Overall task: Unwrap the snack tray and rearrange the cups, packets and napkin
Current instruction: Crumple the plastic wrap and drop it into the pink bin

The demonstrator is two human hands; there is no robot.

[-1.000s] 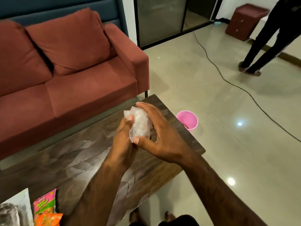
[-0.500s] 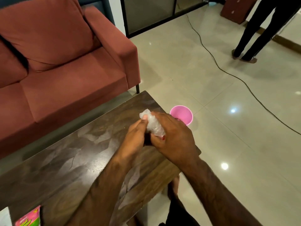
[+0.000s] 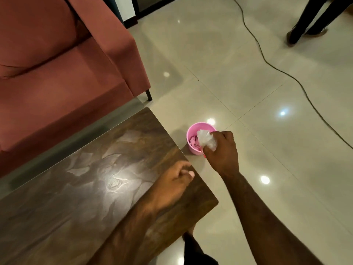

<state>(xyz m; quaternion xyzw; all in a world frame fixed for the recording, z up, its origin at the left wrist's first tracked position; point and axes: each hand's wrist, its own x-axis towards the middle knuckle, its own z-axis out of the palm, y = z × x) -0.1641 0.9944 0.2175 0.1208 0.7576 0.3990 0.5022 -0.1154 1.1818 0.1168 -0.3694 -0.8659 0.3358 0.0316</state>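
Note:
My right hand [image 3: 221, 152] grips a crumpled ball of clear plastic wrap [image 3: 206, 140] and holds it over the mouth of a small pink bin [image 3: 192, 135] that stands on the floor beside the table's corner. Bits of pink litter lie inside the bin. My left hand [image 3: 174, 181] hovers over the dark wooden table [image 3: 86, 188] near its right edge, fingers loosely curled and holding nothing. The snack tray, cups, packets and napkin are out of view.
A red sofa [image 3: 66, 73] runs along the far side of the table. A black cable [image 3: 267, 64] snakes across the glossy tiled floor. Another person's legs [image 3: 309, 22] stand at the top right. My foot [image 3: 188, 236] shows below the table edge.
Both hands were balling up the wrap over the table. Now my right hand alone has carried it right and down over the pink bin; my left hand has let go and stayed above the table.

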